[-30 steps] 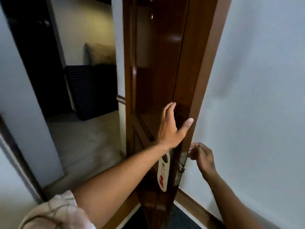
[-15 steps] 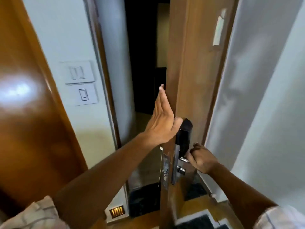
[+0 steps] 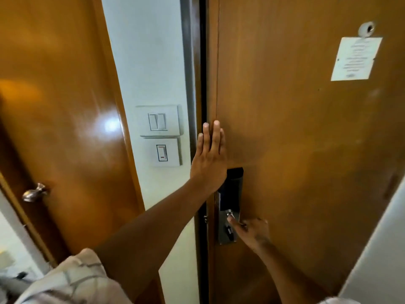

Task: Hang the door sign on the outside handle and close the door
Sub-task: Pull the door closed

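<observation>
right hand (image 3: 252,232) at abt 5 o'clock of frame: fingers curled round the lever handle (image 3: 232,216) of the lock plate (image 3: 228,218), closed grip on it; most of the lever is hidden under the fingers, only its shiny round hub shows. left hand (image 3: 209,159) at frame centre: flat, fingers straight and together, not gripping anything, palm laid on the door (image 3: 295,139) just beside its latch edge, at 12 o'clock of the lock.

lock plate: tall, narrow, brushed metal lower part, glossy black upper part w/ rounded top. small dark detail below the lever, blurred, can't tell what it is. door: smooth varnished brown wood, flat slab. thin dark gap runs between its edge and the frame at 9 o'clock of the left hand; whether it is fully latched can't be told. door sign: not visible in this view.

on the door at 1 o'clock: 1 round metal peephole (image 3: 367,29), 1 white paper notice (image 3: 356,59) right below it, text too small to read.

wall strip (image 3: 149,62) at 9 o'clock of the door: white, smooth, 2 white rectangular switch plates (image 3: 158,120) stacked, upper w/ 2 rockers, lower w/ 1. further to 9 o'clock: 2nd glossy wood door (image 3: 54,106) w/ 1 metal knob (image 3: 34,193). plaid sleeve (image 3: 72,281) at 7 o'clock, cut off by frame edge.
</observation>
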